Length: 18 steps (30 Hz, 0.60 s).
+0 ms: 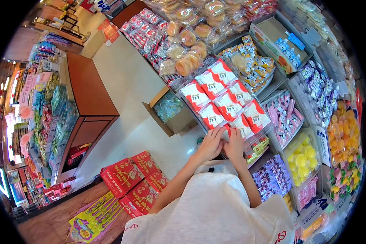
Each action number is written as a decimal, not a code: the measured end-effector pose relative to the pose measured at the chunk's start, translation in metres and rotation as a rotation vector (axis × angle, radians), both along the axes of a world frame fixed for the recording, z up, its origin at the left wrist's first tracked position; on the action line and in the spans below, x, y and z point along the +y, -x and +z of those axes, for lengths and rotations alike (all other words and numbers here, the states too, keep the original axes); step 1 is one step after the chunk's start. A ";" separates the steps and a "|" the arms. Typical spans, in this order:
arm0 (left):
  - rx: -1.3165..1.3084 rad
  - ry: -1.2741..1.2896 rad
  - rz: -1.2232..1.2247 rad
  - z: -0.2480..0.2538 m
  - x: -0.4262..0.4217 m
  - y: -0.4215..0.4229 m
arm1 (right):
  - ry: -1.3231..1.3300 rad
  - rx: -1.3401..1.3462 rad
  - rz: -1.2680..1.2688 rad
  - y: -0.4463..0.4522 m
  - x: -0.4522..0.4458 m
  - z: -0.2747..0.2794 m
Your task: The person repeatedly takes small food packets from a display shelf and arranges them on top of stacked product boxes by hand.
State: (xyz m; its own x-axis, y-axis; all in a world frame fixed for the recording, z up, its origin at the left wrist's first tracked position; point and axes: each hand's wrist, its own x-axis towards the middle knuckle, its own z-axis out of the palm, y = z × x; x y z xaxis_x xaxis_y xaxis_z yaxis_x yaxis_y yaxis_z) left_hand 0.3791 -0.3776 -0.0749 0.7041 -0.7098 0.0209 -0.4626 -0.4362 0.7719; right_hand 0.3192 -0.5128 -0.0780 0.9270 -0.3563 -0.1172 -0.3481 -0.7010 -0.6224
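Several red-and-white packets point(228, 106) with small black print lie in rows in a clear plastic tray point(261, 133) in front of me. At the tray's near edge, my left hand point(211, 144) and my right hand point(234, 145) come close together. Between them is one red-and-white packet point(226, 133), mostly covered by the fingers. The fingers of both hands are bent and closed on it, and the thumbs nearly touch. My forearms reach forward from a white top.
Bagged buns point(188, 38) and red-wrapped snacks point(148, 24) are heaped beyond the tray. Candy bins point(301, 159) fill the right side. An open carton point(166, 110) stands on the floor to the left. Red boxes point(124, 175) are stacked lower left, near a brown display counter point(87, 85).
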 end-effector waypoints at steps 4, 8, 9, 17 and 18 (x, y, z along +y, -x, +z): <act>0.028 0.059 0.020 -0.003 -0.002 0.000 | -0.139 -0.055 -0.003 -0.002 -0.012 0.004; 0.253 0.247 0.218 0.009 -0.001 0.005 | -0.207 -0.133 0.095 -0.001 -0.018 0.024; 0.266 0.261 0.224 0.009 0.004 0.002 | -0.234 -0.140 0.144 -0.006 -0.019 0.035; 0.465 0.461 0.531 0.031 0.053 0.008 | -0.554 -0.111 0.248 -0.022 0.014 0.077; 0.507 0.526 0.565 0.033 0.060 0.010 | -0.627 -0.125 0.199 -0.021 0.020 0.077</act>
State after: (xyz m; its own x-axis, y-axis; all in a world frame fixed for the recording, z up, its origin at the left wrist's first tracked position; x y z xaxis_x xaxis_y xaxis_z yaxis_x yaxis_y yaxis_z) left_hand 0.3689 -0.3176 -0.0414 0.9560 -0.2443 -0.1621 0.1597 -0.0300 0.9867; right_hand 0.3397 -0.4928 -0.0013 0.9880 -0.0761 -0.1341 -0.1486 -0.2370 -0.9601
